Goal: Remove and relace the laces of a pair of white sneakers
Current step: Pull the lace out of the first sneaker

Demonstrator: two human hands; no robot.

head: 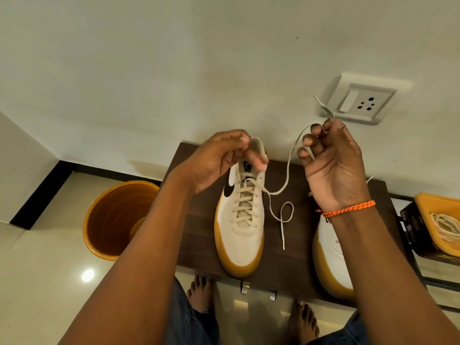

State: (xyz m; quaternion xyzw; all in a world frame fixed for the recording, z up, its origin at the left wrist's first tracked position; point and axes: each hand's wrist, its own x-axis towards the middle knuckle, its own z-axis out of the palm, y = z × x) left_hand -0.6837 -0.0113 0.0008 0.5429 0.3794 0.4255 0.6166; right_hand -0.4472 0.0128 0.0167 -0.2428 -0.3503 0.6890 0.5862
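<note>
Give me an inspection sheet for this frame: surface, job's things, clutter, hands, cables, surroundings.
Surface: dark wooden shelf against the wall.
Job's things: laced sneaker on the shelf; second sneaker to its right, partly hidden by the forearm; lace running up from the laced sneaker, its other end lying looped on the shelf.
Clutter: yellow tray holding a coiled lace.
Hands: left hand holds the sneaker's collar; right hand has a pinching grip on the lace.
Cables: nothing seen.
Surroundings: orange bucket on the floor; wall socket; bare feet below.
</note>
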